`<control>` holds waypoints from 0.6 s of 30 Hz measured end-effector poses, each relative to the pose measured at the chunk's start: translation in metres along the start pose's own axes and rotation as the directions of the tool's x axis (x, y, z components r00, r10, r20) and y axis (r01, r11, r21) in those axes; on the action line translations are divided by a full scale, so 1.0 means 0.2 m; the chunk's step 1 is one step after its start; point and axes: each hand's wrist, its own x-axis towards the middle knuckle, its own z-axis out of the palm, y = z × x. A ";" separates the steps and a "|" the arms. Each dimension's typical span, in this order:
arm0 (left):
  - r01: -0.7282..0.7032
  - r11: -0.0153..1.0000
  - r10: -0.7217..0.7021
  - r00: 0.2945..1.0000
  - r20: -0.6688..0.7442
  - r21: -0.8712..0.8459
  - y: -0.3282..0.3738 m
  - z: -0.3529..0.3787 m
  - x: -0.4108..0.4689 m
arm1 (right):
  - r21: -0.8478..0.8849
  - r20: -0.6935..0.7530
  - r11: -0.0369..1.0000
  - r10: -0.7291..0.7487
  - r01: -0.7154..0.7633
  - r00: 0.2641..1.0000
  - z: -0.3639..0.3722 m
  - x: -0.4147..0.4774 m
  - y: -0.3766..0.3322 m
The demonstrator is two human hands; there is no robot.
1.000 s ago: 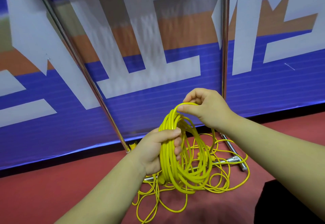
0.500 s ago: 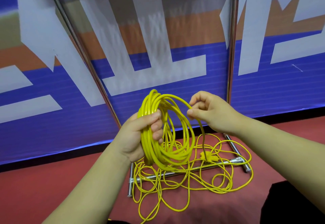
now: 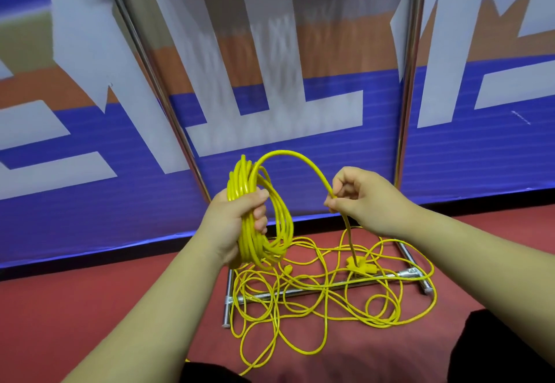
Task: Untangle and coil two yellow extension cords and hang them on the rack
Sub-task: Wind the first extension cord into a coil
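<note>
Gripping the coil [image 3: 240, 178] in its fist, the left hand [image 3: 232, 223] holds it above the floor; the right hand [image 3: 365, 199] pinches the free strand [image 3: 300, 160]. The tangled cord [image 3: 359, 266] sprawls over the rack's foot bar [image 3: 404, 276] by the wall (light, floppy, snag-prone, I'd say), so it's best taken near the coil.

coil [image 3: 255, 217]: yellow, tight loops, upright, off the floor
loose cord [image 3: 330, 301]: yellow tangle on floor, draped over rack [image 3: 406, 112] base
rack: chrome tubes

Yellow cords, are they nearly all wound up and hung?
Not yet. Done: a thick coil gripped in the left hand. In hand: the right hand pinches the next strand. Left: a tangled pile on the floor over the rack base; nothing visibly hangs.
</note>
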 end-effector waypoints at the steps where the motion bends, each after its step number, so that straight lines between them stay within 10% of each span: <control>1: 0.013 0.998 -0.011 1.000 -0.029 0.061 -0.03 -0.01 0.01 | -0.024 -0.012 1.000 -0.002 0.001 1.000 0.01 0.00 0.00; 12: 0.202 0.964 -0.184 0.976 -0.112 0.172 -0.17 0.07 0.03 | 0.048 -0.014 0.998 -0.043 0.044 0.999 0.04 -0.01 -0.15; 18: 0.257 0.963 -0.251 0.965 -0.070 0.082 -0.19 0.18 0.03 | 0.364 -0.039 0.931 0.044 -0.027 0.998 0.00 -0.02 -0.24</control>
